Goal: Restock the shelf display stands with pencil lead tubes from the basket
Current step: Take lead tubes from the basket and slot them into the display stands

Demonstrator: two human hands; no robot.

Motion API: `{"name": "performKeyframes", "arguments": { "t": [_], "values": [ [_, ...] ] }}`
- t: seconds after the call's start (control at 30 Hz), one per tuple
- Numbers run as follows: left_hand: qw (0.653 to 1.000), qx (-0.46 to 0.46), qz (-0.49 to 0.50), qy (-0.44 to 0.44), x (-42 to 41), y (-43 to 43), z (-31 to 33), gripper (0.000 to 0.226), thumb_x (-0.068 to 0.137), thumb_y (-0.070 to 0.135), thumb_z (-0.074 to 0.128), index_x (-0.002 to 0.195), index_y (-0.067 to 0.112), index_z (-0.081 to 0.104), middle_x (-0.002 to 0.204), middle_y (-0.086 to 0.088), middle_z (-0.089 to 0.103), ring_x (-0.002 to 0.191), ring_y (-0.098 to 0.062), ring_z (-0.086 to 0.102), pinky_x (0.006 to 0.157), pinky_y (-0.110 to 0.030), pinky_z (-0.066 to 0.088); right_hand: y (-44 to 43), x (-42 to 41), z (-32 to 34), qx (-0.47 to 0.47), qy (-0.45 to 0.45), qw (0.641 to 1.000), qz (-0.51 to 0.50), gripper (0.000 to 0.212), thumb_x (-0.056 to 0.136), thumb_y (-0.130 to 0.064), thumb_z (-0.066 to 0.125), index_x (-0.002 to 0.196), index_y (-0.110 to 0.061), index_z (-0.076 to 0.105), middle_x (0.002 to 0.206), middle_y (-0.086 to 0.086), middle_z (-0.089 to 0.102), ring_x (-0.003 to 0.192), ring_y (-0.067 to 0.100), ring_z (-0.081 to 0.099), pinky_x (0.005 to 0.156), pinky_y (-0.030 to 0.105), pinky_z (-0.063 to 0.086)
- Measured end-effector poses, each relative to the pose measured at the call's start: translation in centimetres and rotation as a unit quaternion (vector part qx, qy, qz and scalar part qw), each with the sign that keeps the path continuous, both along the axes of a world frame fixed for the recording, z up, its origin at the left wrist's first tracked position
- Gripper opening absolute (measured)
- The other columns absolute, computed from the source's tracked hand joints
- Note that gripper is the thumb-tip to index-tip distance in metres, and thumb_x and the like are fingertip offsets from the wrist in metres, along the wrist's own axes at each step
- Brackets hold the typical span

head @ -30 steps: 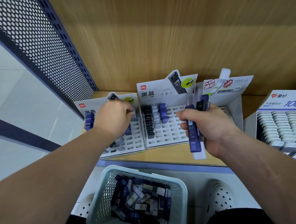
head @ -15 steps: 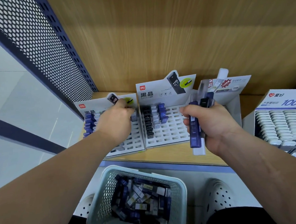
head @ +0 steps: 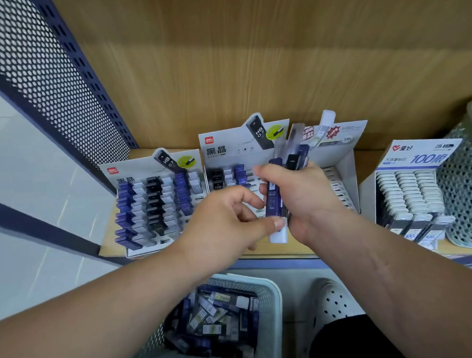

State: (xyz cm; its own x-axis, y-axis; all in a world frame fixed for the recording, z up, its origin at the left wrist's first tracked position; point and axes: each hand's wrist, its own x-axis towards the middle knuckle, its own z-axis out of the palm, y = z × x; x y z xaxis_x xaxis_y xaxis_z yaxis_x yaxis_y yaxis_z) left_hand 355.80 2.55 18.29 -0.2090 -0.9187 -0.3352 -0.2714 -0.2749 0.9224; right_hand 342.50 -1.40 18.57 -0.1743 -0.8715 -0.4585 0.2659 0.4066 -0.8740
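My right hand (head: 307, 197) grips a bundle of pencil lead tubes (head: 291, 159) upright in front of the middle display stand (head: 228, 149). My left hand (head: 226, 226) has come up beside it, and its thumb and forefinger pinch the lower end of a blue tube (head: 273, 193) in that bundle. The left display stand (head: 159, 207) holds rows of blue, white and black tubes. Only a few tubes sit at the back left of the middle stand. The white basket (head: 275, 297) below the shelf holds several loose tubes.
A third stand (head: 340, 162) sits behind my right hand. A white box of lead packs (head: 410, 194) and a mesh bin (head: 465, 194) stand at the right. A perforated metal panel (head: 46, 79) closes the left side. The wooden shelf edge (head: 277, 254) runs above the basket.
My left hand has left the left display stand and moved right to the bundle in my right hand, where it takes hold of a blue tube. The right hand has hardly moved.
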Motion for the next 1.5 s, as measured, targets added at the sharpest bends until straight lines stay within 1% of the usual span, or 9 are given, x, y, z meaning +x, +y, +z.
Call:
{"name": "performKeyframes", "arguments": {
  "t": [0.37, 0.53, 0.63, 0.73, 0.97, 1.07, 1.2, 1.43, 1.5],
  "values": [
    [0.976, 0.124, 0.067, 0.164, 0.4, 0.2, 0.5, 0.018, 0.081, 0.0, 0.076, 0.086, 0.005, 0.06, 0.064, -0.011, 0.066, 0.055, -0.02, 0.064, 0.055, -0.028, 0.056, 0.5, 1.1, 0.0, -0.017, -0.037, 0.999, 0.0, 0.029, 0.076, -0.024, 0.087, 0.095, -0.015, 0.067, 0.068, -0.005, 0.068, 0.062, 0.014, 0.066, 0.054, 0.028, 0.054],
    [0.961, 0.133, 0.083, 0.228, 1.0, -0.2, 0.4, 0.019, 0.089, -0.002, 0.067, 0.106, 0.002, 0.06, 0.079, -0.011, 0.067, 0.061, -0.019, 0.067, 0.058, -0.026, 0.057, 0.3, 1.1, -0.2, 0.0, -0.055, 0.998, 0.031, 0.049, 0.074, -0.024, 0.089, 0.116, -0.008, 0.069, 0.111, 0.016, 0.075, 0.093, 0.036, 0.073, 0.061, 0.04, 0.058],
    [0.964, 0.115, 0.065, 0.231, 1.6, -0.3, 0.5, 0.023, 0.092, -0.003, 0.061, 0.114, 0.002, 0.057, 0.084, -0.011, 0.067, 0.063, -0.02, 0.068, 0.059, -0.027, 0.058, 0.2, 1.1, 0.1, 0.017, -0.067, 0.996, 0.058, 0.052, 0.075, -0.017, 0.087, 0.121, -0.004, 0.066, 0.108, 0.022, 0.074, 0.073, 0.032, 0.07, 0.054, 0.035, 0.054],
    [0.973, 0.089, 0.05, 0.209, 2.7, -0.5, 0.4, 0.022, 0.093, -0.006, 0.058, 0.113, 0.004, 0.056, 0.078, -0.006, 0.066, 0.064, -0.021, 0.067, 0.06, -0.028, 0.058, -0.1, 1.0, 0.5, 0.021, -0.06, 0.996, 0.06, 0.042, 0.078, -0.015, 0.084, 0.115, -0.005, 0.069, 0.084, 0.01, 0.07, 0.052, 0.014, 0.06, 0.046, 0.023, 0.048],
    [0.994, 0.013, 0.039, 0.098, 5.3, -0.7, 0.0, 0.019, 0.089, -0.01, 0.063, 0.094, 0.006, 0.053, 0.083, -0.014, 0.069, 0.069, -0.031, 0.071, 0.065, -0.041, 0.057, 0.1, 1.1, 1.2, 0.029, -0.066, 0.994, 0.086, 0.023, 0.084, -0.012, 0.081, 0.103, -0.011, 0.067, 0.071, 0.004, 0.069, 0.057, 0.012, 0.061, 0.045, 0.021, 0.046],
    [0.993, 0.053, -0.008, 0.104, 5.9, -0.4, 0.3, 0.026, 0.088, -0.013, 0.061, 0.095, 0.007, 0.046, 0.102, -0.014, 0.074, 0.074, -0.036, 0.072, 0.055, -0.034, 0.056, 0.4, 1.5, 1.5, 0.04, -0.054, 0.991, 0.113, 0.014, 0.086, -0.009, 0.078, 0.097, -0.01, 0.069, 0.068, 0.004, 0.068, 0.055, 0.011, 0.06, 0.044, 0.02, 0.045],
    [0.99, 0.075, -0.073, 0.094, 6.5, -0.6, 0.6, 0.031, 0.09, -0.015, 0.05, 0.111, 0.009, 0.047, 0.1, -0.015, 0.073, 0.055, -0.03, 0.062, 0.041, -0.026, 0.041, 0.7, 2.1, 1.5, 0.051, -0.053, 0.989, 0.132, 0.008, 0.087, -0.006, 0.076, 0.091, -0.01, 0.07, 0.07, 0.006, 0.069, 0.056, 0.011, 0.06, 0.044, 0.02, 0.045],
    [0.995, -0.001, -0.093, -0.038, 7.5, -0.8, 0.0, 0.059, 0.1, 0.001, 0.045, 0.12, 0.054, 0.06, 0.069, 0.001, 0.054, 0.054, -0.021, 0.037, 0.051, -0.028, 0.031, 0.7, 2.6, 1.6, 0.077, -0.072, 0.987, 0.125, 0.017, 0.083, -0.018, 0.082, 0.092, -0.01, 0.069, 0.075, 0.008, 0.069, 0.058, 0.013, 0.061, 0.045, 0.021, 0.047],
    [0.991, -0.027, -0.091, -0.09, 8.0, -0.9, 0.0, 0.06, 0.101, 0.005, 0.043, 0.12, 0.06, 0.058, 0.07, -0.008, 0.05, 0.061, -0.024, 0.036, 0.056, -0.033, 0.034, 0.6, 2.8, 1.7, 0.084, -0.072, 0.987, 0.12, 0.016, 0.084, -0.016, 0.081, 0.092, -0.009, 0.07, 0.074, 0.008, 0.068, 0.058, 0.014, 0.062, 0.045, 0.021, 0.047]
  ]
}}
